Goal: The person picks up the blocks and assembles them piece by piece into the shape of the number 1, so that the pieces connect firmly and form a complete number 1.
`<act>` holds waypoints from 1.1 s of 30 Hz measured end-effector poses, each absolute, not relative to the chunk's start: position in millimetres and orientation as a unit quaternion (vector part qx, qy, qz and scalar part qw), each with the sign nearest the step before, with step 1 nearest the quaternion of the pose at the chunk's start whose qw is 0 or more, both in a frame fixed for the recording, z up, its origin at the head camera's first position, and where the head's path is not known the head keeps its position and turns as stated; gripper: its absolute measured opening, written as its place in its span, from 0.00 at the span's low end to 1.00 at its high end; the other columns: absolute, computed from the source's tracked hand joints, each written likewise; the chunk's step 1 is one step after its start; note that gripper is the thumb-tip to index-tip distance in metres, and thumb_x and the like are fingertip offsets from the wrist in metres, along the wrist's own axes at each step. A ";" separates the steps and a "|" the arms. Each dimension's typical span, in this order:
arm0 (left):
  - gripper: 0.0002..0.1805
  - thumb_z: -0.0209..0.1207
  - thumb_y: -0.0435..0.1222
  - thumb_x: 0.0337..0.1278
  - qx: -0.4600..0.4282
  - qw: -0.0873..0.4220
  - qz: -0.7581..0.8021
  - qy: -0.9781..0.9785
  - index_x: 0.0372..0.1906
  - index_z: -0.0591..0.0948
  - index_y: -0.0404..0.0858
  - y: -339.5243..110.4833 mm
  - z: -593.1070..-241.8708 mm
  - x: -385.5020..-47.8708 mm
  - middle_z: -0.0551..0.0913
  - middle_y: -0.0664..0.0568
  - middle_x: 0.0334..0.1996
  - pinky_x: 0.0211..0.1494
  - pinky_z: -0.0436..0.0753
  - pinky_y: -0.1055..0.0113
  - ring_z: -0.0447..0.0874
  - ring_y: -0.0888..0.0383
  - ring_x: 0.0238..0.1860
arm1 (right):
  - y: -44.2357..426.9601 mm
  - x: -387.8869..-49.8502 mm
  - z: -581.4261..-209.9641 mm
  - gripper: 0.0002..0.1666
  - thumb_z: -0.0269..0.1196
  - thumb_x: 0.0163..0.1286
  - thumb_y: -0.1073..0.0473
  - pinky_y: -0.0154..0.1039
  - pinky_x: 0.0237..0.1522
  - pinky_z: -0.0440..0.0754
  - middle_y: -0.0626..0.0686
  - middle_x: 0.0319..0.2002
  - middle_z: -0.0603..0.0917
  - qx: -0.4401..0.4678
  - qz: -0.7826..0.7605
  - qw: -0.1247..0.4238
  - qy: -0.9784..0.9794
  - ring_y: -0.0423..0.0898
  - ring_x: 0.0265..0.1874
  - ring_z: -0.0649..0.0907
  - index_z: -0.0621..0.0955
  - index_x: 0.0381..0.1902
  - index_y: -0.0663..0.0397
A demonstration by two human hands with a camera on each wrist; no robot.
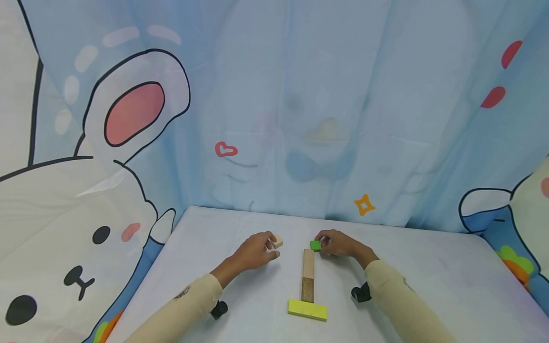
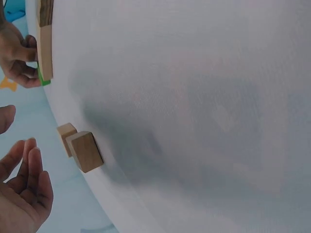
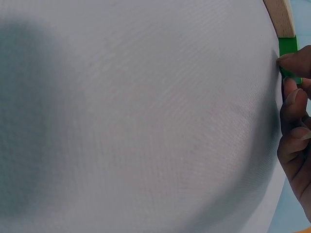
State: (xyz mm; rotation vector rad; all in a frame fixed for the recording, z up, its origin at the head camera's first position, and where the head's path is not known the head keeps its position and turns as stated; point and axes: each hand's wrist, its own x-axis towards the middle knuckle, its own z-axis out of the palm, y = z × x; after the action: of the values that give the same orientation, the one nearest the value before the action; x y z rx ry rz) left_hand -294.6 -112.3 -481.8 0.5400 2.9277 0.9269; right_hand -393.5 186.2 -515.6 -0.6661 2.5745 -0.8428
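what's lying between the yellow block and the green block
The head view shows a dark wooden block, nearer the yellow block, then a pale wooden block, nearer the green block, end to end.

Green block [image 1: 315, 246], lower centre of the head view: smooth, evenly coloured faces; base material cannot be told.
Small blocks [image 2: 85, 151], lower left of the left wrist view: bare wood, fine grain, matt.
Pale block [image 1: 308, 263], lower centre: plain light wood, smooth, matt.
Dark block [image 1: 307, 289], directly below it: brown wood, strongly streaked grain, rougher look.
Yellow block [image 1: 307, 309], bottom centre: smooth, uniform colour, matt.
Worktop [image 1: 257, 309]: white, cloth-like surface, matt; fine weave visible in the right wrist view.
Backdrop [image 1: 274, 71], upper frame: thin printed fabric, soft folds, slight shine at left.
Sleeves [image 1: 399, 300], lower frame: cream cloth, matt.
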 end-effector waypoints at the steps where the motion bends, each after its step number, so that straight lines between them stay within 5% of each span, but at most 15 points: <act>1: 0.21 0.66 0.44 0.62 0.171 0.010 0.296 0.940 0.55 0.79 0.37 -112.8 -482.3 -295.7 0.83 0.50 0.40 0.38 0.76 0.69 0.77 0.62 0.35 | 186.5 -393.5 -515.8 0.20 0.67 0.61 0.65 0.36 0.30 0.76 0.50 0.33 0.79 -0.236 -0.297 0.175 0.908 0.43 0.27 0.77 0.81 0.51 0.60; 10: 0.24 0.67 0.45 0.61 0.139 -0.002 0.292 0.946 0.57 0.79 0.37 -115.0 -486.4 -302.4 0.83 0.49 0.41 0.37 0.75 0.66 0.75 0.60 0.35 | 187.5 -392.7 -515.2 0.19 0.68 0.61 0.65 0.37 0.30 0.77 0.49 0.32 0.79 -0.238 -0.303 0.172 0.907 0.43 0.27 0.77 0.81 0.51 0.60; 33: 0.31 0.67 0.49 0.59 0.097 0.004 0.214 0.972 0.61 0.76 0.34 -104.6 -498.3 -323.2 0.81 0.44 0.44 0.55 0.74 0.50 0.76 0.49 0.46 | 185.8 -389.0 -513.8 0.20 0.67 0.61 0.65 0.37 0.29 0.76 0.49 0.32 0.78 -0.227 -0.309 0.179 0.906 0.43 0.26 0.77 0.81 0.52 0.59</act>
State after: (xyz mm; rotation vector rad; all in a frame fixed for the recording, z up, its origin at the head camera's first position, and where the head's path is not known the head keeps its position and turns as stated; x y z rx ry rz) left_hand -323.2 -104.6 -498.3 0.3025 3.0453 0.6716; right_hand -389.0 185.8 -513.8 -0.6412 2.5619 -0.8727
